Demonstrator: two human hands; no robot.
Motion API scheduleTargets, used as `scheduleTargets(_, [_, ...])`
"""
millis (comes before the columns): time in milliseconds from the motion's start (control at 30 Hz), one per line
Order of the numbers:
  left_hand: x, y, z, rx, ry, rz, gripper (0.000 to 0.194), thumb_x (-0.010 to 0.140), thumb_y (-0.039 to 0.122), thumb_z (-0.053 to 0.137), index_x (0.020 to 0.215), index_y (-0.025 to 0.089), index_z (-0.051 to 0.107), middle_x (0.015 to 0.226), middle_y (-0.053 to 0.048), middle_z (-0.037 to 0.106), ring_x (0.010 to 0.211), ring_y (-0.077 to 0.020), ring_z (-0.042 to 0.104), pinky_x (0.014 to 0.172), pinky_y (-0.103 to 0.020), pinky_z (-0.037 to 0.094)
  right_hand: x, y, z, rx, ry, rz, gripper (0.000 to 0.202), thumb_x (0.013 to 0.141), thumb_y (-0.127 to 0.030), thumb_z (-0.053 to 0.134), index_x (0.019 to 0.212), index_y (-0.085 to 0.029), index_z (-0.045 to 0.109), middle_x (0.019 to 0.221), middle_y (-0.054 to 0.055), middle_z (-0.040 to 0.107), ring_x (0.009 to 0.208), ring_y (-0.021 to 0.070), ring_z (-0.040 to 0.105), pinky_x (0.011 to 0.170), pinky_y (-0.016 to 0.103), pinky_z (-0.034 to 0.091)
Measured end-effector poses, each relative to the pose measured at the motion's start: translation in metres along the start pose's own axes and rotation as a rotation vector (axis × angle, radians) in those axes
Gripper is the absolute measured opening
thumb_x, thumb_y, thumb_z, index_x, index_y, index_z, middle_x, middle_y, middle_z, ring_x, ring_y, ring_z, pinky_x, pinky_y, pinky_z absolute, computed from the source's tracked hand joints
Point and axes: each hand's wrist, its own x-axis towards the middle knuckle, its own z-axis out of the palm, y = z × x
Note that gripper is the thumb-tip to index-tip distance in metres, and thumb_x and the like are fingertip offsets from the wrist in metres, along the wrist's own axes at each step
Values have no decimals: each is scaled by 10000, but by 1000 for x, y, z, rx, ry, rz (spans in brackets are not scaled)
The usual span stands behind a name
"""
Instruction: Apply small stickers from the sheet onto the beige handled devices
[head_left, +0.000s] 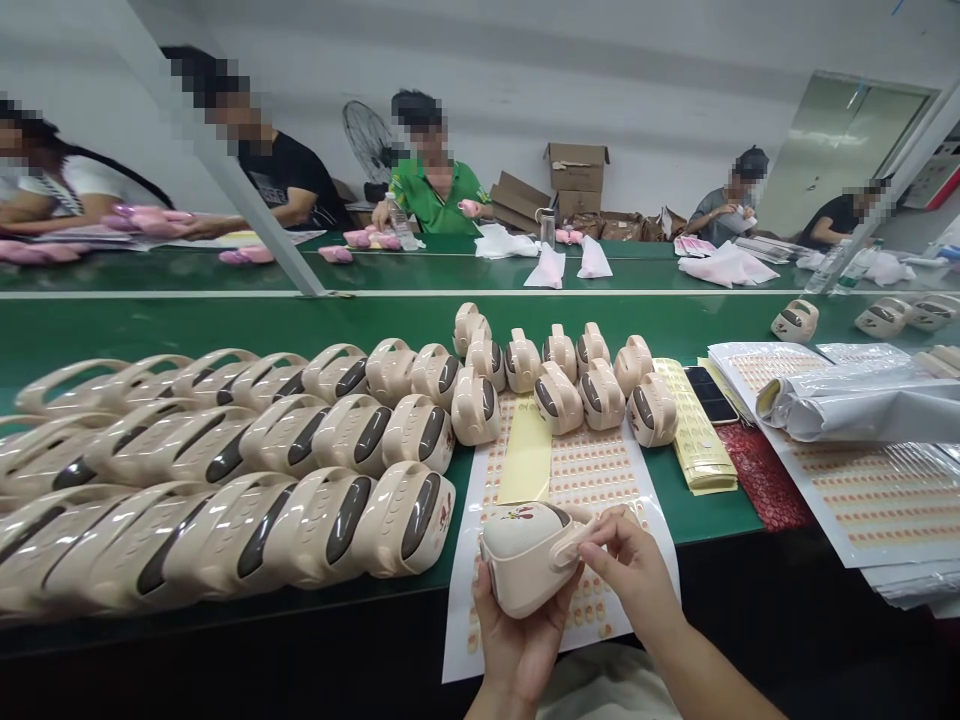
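Observation:
A cream device [525, 570] with a carrying handle and a dark oval panel is held above the near edge of the green table, tilted. My left hand [521, 640] is wrapped under its body. At its right side, my right hand [626, 560] pinches the handle end with thumb and fingers. Beneath lies a sheet of small orange stickers [600, 480], with a yellow strip [527, 450] on it. Several similar cream devices [600, 393] stand at the sheet's far end.
Rows of cream devices [285, 435] fill the left. Yellow sticker sheets [697, 430], a phone [710, 394] and plastic-wrapped sheets [862, 400] lie right. Slanted metal posts [247, 210] rise from the table. People sit opposite, one in a green shirt [435, 195], near pink items [371, 239].

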Motion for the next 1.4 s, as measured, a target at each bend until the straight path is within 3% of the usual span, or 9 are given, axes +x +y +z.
scheduleTargets(133, [4, -3, -2, -88, -142, 0, 418, 913, 375, 308, 1204, 201, 552, 1200, -118, 614, 1132, -256, 536, 918, -352, 455, -4, 10, 5, -53, 12, 5, 199, 667, -367, 676, 580, -199, 614, 829, 31, 502, 879, 202, 514, 700, 288, 401])
scheduleTargets(433, [2, -3, -1, -130, -137, -25, 400, 915, 358, 303, 1212, 238, 543, 1216, -71, 608, 1131, -247, 536, 934, -351, 438, 1, 10, -2, -185, -118, -8, 129, 716, -291, 611, 621, -205, 596, 875, 32, 470, 942, 216, 518, 771, 311, 389])
scheduleTargets(633, [4, -2, 0, -150, -189, -36, 413, 920, 362, 281, 1222, 237, 534, 1234, -66, 595, 1155, -237, 515, 961, -345, 410, 0, 1, 1, -337, -127, -130, 111, 744, -224, 569, 637, -197, 552, 829, 27, 465, 874, 201, 524, 788, 347, 413])
scheduleTargets(800, [3, -1, -2, -154, -121, -65, 414, 915, 379, 293, 1207, 235, 549, 1212, -68, 611, 1139, -221, 531, 959, -329, 412, -3, -9, 5, -509, -86, -323, 94, 792, -184, 494, 718, -200, 550, 799, 41, 471, 816, 205, 494, 738, 375, 434])
scheduleTargets(900, [2, 0, -3, -136, -80, -76, 411, 908, 377, 319, 1202, 214, 555, 1213, -87, 609, 1135, -218, 534, 965, -317, 404, -3, -4, 3, -568, -83, -357, 88, 800, -223, 518, 865, -210, 576, 887, 65, 490, 868, 220, 488, 772, 397, 438])
scheduleTargets(1033, [-1, 0, 0, -112, -158, -53, 424, 905, 370, 325, 1209, 175, 547, 1220, -123, 598, 1144, -224, 527, 960, -315, 410, -2, 8, 4, -319, -94, -209, 370, 758, -320, 593, 1101, -235, 483, 1139, 79, 470, 1097, 241, 448, 930, 404, 391])
scheduleTargets(1200, [-3, -1, 3, -124, -160, -94, 422, 912, 358, 285, 1211, 211, 543, 1236, -95, 591, 1175, -241, 498, 960, -357, 416, -2, 15, 7, 77, -198, -21, 369, 759, -414, 584, 1081, -259, 494, 1122, 54, 518, 1075, 225, 501, 909, 376, 419])
scheduleTargets(1300, [-3, 4, 1, -122, -137, -90, 417, 899, 366, 312, 1216, 216, 536, 1260, -88, 571, 1182, -260, 488, 980, -403, 393, -11, 23, -8, 76, -48, -1, 373, 788, -456, 540, 1103, -263, 485, 1139, 57, 528, 1071, 211, 507, 905, 358, 419])
scheduleTargets(1400, [-3, 15, -2, -103, -102, -60, 404, 867, 340, 387, 1221, 207, 527, 1265, -99, 565, 1178, -272, 489, 983, -419, 389, -41, 47, -39, -125, 250, 47, 318, 808, -472, 513, 1015, -230, 522, 829, 20, 580, 779, 165, 571, 712, 280, 472])
